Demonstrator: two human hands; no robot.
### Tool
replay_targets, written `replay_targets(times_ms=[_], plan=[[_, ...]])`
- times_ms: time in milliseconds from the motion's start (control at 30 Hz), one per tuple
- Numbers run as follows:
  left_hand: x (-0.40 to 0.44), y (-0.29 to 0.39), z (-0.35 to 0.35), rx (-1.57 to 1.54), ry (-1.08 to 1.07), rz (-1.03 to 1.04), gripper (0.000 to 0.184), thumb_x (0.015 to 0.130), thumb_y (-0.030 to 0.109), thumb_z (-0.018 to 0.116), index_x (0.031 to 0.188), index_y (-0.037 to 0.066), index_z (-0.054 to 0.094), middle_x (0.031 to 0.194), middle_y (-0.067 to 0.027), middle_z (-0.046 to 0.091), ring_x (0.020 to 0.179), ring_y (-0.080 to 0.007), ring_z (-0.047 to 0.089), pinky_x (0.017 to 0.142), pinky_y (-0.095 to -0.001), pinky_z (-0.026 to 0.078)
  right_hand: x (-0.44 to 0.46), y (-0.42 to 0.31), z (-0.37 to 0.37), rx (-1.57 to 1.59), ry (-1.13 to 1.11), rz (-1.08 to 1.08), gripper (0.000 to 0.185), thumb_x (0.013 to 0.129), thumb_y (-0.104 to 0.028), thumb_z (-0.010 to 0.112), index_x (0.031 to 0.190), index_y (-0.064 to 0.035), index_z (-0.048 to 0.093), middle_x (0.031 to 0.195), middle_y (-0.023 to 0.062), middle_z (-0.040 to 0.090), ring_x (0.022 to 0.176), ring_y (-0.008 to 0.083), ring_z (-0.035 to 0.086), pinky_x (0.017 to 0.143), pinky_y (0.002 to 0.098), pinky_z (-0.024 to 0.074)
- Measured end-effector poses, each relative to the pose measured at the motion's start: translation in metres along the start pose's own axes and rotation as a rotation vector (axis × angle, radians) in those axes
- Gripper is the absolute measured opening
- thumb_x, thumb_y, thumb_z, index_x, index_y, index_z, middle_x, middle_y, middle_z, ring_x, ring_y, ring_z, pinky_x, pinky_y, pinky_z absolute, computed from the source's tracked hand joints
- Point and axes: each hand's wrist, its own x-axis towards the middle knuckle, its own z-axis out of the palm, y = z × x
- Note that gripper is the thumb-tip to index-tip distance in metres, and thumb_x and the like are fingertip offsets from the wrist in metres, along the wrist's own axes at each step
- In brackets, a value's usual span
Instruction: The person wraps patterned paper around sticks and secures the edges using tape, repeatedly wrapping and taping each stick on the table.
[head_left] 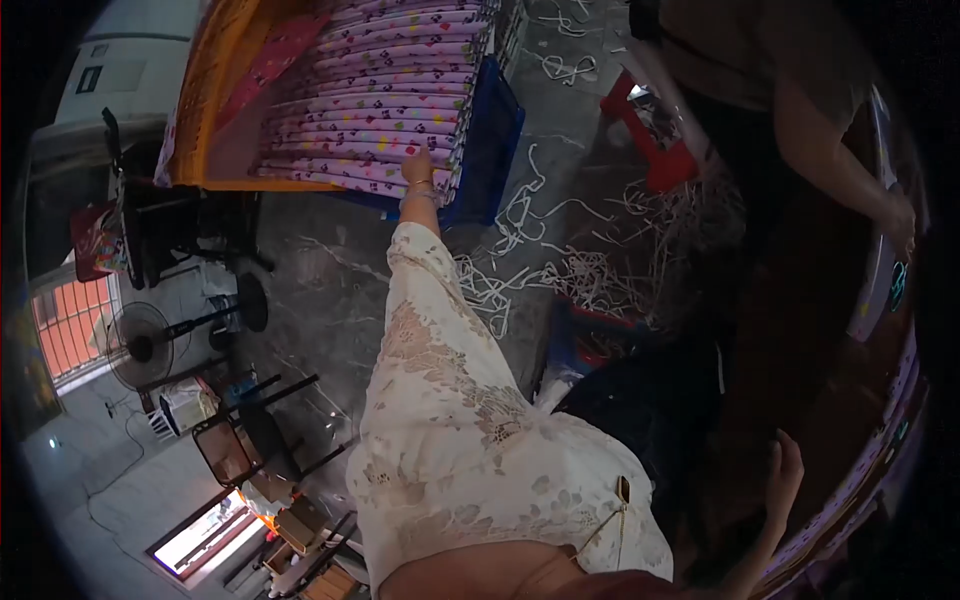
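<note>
My left hand (418,168), at the end of a white floral-lace sleeve (430,330), is closed at the lower right edge of a stack of pink printed pieces (370,120). The pieces lie in rows inside an orange crate (200,110). Part of my left hand's grip is hard to make out at this size. At the lower right, my right hand (787,470) is raised with its fingers apart and nothing in it. It is nearest to a long table edge (850,480) that carries pink printed material.
A co-worker (740,70) stands at the upper right, one hand (898,222) on the table. White strips (600,280) litter the floor near a red stool (655,150) and blue crate (505,130). A fan (140,345) and chair (265,440) stand left.
</note>
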Motion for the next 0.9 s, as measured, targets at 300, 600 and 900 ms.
replay_targets(times_ms=[300, 600, 900], plan=[[0.013, -0.011, -0.009, -0.064, -0.212, 0.266, 0.029, 0.076, 0.030, 0.062, 0.084, 0.002, 0.058, 0.063, -0.0079, 0.060, 0.056, -0.0213, 0.060, 0.051, -0.0340, 0.046, 0.000, -0.025, -0.002, -0.130, -0.036, 0.018, 0.026, 0.093, -0.016, 0.042, 0.109, -0.0010, 0.055, 0.097, 0.0141, 0.055, 0.085, 0.0277, 0.055, 0.070, 0.0367, 0.0467], [-0.111, 0.071, -0.057, -1.812, -0.522, -0.201, 0.031, 0.074, 0.007, 0.061, 0.104, 0.003, 0.051, 0.100, -0.0101, 0.058, 0.094, -0.0241, 0.056, 0.082, -0.0356, 0.047, -0.019, -0.045, -0.013, -0.031, 0.010, -0.113, 0.023, 0.093, -0.014, 0.043, 0.110, -0.0023, 0.054, 0.107, 0.0121, 0.053, 0.092, 0.0273, 0.053, 0.075, 0.0370, 0.0462], [-0.366, 0.308, -0.181, -2.378, -1.080, -0.069, 0.018, 0.080, 0.008, 0.061, 0.097, 0.008, 0.054, 0.095, -0.0033, 0.058, 0.093, -0.0157, 0.055, 0.086, -0.0316, 0.046, -0.012, -0.108, -0.028, -0.168, 0.441, -0.657, 0.023, 0.088, -0.008, 0.049, 0.111, -0.0058, 0.055, 0.113, 0.0104, 0.053, 0.099, 0.0267, 0.053, 0.080, 0.0365, 0.0454]])
